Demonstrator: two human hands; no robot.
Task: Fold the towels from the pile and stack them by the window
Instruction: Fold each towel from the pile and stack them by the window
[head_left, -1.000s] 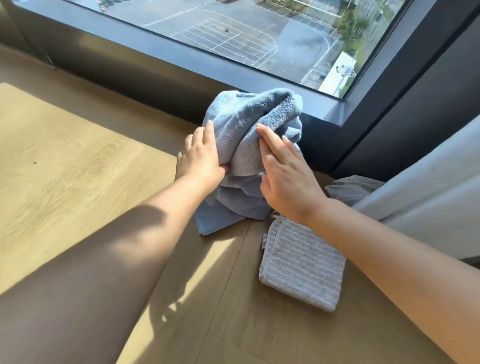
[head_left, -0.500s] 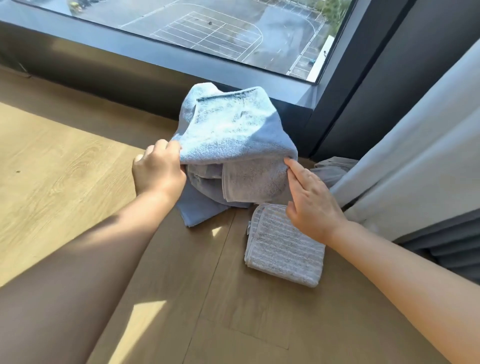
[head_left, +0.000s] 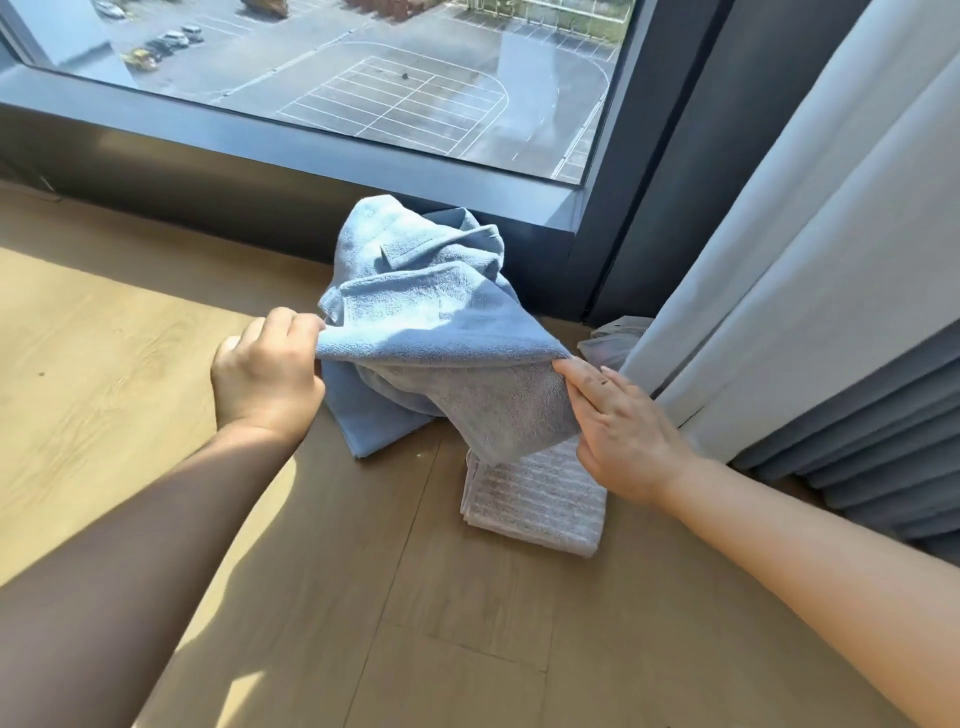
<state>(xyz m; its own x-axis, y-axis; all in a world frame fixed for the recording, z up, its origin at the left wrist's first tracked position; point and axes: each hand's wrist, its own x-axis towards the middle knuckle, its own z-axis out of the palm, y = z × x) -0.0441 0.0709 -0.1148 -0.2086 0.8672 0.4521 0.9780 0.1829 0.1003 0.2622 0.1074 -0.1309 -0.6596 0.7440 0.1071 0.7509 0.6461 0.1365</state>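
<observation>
My left hand pinches one corner of the blue towel and my right hand grips the other. The held edge runs left-right between them, with the rest heaped ahead under the window.

A: Carrying surface?

B: Floor, pale wood-grain planks. Sun patches and arm shadows lie across it.

A: Items in direct contact?

B: Three noted.
1. Blue towel: its lower folds rest on the floor between the left hand and the right hand, and its upper part is raised off the floor.
2. Grey ribbed towel: folded flat, lying just beneath and nearer than the right hand.
3. Pale crumpled cloth: just beyond the right hand, at the foot of the curtain.

A: Do blue and grey overlap?

B: Yes. The blue towel's hanging corner covers the grey towel's far edge.
</observation>
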